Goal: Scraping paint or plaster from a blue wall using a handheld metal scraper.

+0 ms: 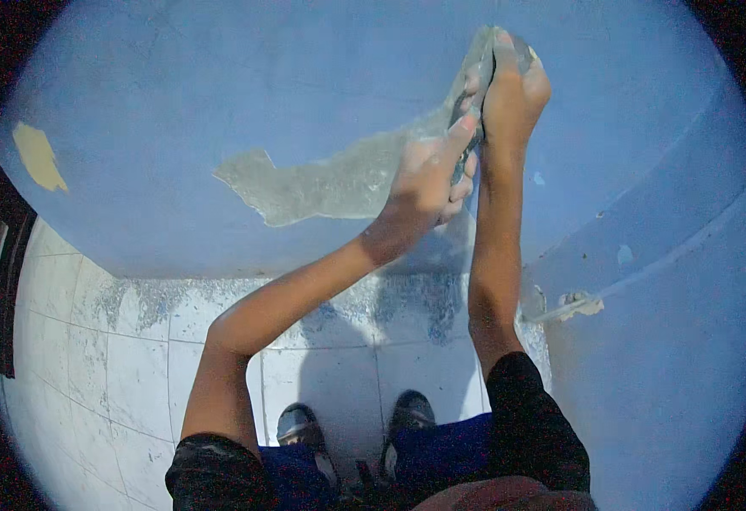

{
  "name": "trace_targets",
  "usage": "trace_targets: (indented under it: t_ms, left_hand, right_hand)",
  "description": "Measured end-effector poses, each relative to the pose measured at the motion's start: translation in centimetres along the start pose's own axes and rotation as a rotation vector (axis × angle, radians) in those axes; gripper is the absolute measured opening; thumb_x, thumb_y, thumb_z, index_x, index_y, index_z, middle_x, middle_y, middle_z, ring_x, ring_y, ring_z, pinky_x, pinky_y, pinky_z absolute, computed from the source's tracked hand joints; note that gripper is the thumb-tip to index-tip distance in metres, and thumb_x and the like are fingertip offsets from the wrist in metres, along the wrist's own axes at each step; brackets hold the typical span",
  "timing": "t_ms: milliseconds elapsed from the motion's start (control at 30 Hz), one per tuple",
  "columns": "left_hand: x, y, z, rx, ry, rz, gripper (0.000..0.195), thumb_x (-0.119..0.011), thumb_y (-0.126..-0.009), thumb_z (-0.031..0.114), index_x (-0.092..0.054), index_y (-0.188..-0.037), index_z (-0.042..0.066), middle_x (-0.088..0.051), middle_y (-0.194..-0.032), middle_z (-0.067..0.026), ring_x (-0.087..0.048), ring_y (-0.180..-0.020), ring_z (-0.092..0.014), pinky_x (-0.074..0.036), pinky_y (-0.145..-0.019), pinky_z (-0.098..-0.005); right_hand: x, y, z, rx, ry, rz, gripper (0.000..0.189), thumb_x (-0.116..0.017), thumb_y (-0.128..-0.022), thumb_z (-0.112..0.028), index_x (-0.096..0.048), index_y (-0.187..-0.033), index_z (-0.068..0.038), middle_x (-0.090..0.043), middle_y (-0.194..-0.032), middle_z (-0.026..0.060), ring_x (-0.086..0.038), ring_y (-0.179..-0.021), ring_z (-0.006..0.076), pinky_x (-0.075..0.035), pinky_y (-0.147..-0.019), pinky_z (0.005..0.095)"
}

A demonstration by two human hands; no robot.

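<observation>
Both hands hold a dark, narrow tool (482, 96), its kind partly hidden by fingers, up against a blue painted wall (322, 76). My left hand (433, 169) grips its lower part, the thumb lying along it. Higher up, my right hand (513, 96) is closed around the upper part, its thumb pointing upward. Under and beside the tool runs a bare grey patch (341, 182) with ragged edges, stretching left across the wall. Whether the tool's working edge touches the wall cannot be told.
White floor tiles (219, 370) carry grey dust and flakes along the wall's foot. My shoes stand on them. At right, another blue wall (660, 358) meets the first, with a damaged spot (580, 306) low down. A dark object (2, 268) stands at far left, below a yellowish patch (39, 156).
</observation>
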State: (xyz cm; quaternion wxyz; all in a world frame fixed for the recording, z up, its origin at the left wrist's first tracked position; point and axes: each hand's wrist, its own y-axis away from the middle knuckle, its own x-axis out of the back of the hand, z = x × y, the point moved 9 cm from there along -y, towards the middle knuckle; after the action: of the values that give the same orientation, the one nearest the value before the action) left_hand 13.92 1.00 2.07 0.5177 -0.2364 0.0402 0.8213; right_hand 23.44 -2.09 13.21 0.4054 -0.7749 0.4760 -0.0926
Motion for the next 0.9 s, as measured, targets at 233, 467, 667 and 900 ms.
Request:
trace_targets:
  t_ms: [233, 467, 667, 900]
  left_hand:
    - [1.6, -0.1, 1.0, -0.355, -0.406, 0.020, 0.035, -0.050, -0.087, 0.039, -0.054, -0.087, 0.004, -0.050, -0.065, -0.0047, -0.048, -0.051, -0.012, -0.035, -0.041, -0.0254]
    - [-3.4, 1.7, 7.8, -1.303, -1.396, 0.048, 0.042, -0.051, -0.084, 0.035, -0.053, -0.118, 0.011, -0.045, -0.126, -0.0131, -0.038, -0.121, -0.026, -0.021, -0.102, -0.0477]
    - [-3.1, -2.5, 11.5, -1.442, -1.589, 0.458, 0.052, -0.051, -0.083, 0.042, -0.047, -0.125, 0.011, -0.041, -0.134, -0.0077, -0.032, -0.128, -0.022, -0.021, -0.105, -0.0414]
    - [0.6, 0.2, 12.4, -1.205, -1.475, 0.535, 0.058, -0.045, -0.088, 0.039, -0.028, -0.138, 0.014, -0.014, -0.145, -0.0158, -0.012, -0.134, -0.035, -0.004, -0.102, -0.0600]
  right_hand:
    - [-1.0, 1.7, 0.7, -0.030, -0.092, -0.210, 0.019, -0.054, -0.086, -0.021, -0.049, -0.091, -0.003, -0.051, -0.054, 0.0048, -0.045, -0.037, 0.0111, -0.036, -0.034, 0.0235]
    - [6.2, 1.2, -4.2, 0.035, -0.355, 0.083, 0.016, -0.050, -0.087, -0.019, -0.048, -0.098, -0.007, -0.044, -0.059, 0.0017, -0.043, -0.048, 0.0110, -0.036, -0.043, 0.0236]
    - [4.3, 2.6, -3.8, 0.008, -0.428, 0.072, 0.016, -0.048, -0.089, -0.017, -0.048, -0.101, -0.006, -0.042, -0.061, 0.0006, -0.043, -0.052, 0.0119, -0.034, -0.049, 0.0236]
    - [2.1, 1.9, -2.4, -0.049, -0.229, -0.072, 0.021, -0.050, -0.088, -0.016, -0.049, -0.106, -0.004, -0.053, -0.063, 0.0042, -0.046, -0.044, 0.0095, -0.036, -0.038, 0.0200]
